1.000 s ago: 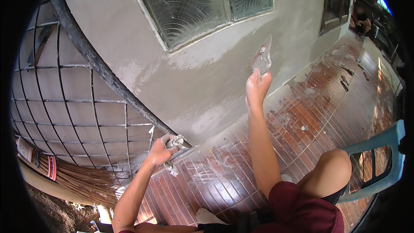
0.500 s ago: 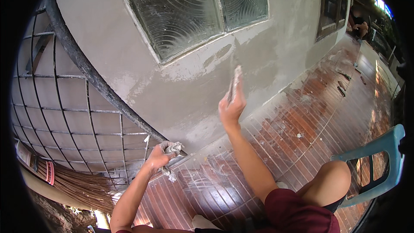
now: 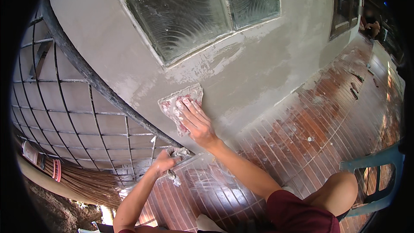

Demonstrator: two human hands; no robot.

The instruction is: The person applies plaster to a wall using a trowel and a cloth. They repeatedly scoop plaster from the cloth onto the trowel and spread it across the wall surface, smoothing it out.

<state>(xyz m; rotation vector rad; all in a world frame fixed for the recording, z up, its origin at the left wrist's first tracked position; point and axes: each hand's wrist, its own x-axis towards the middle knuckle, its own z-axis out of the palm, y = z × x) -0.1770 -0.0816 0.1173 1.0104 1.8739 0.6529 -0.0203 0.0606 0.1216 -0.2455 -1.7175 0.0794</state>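
My right hand (image 3: 196, 123) presses a flat, squarish spreader (image 3: 196, 92) against the grey plastered wall (image 3: 254, 73), below the glass block window (image 3: 179, 15). Pale plaster with pinkish patches covers the spreader; its exact kind is hard to tell. The fingers lie extended over its face, and the thumb is hidden. Low by the wall's foot, my left hand (image 3: 164, 162) is closed around a crumpled, plaster-smeared rag (image 3: 174, 177), part of which hangs below the fingers.
A metal grid (image 3: 92, 112) with a thick curved dark bar (image 3: 86, 69) stands at left, above a stick broom (image 3: 86, 179). Reddish floor tiles (image 3: 310, 125) carry plaster smears and small tools (image 3: 354, 90). At right is a blue-green plastic chair (image 3: 379, 159); a person (image 3: 371, 23) sits far back.
My right hand has moved left and down, turning the spreader from edge-on to flat against the wall. My left hand stays low with the rag. The view has shifted slightly.
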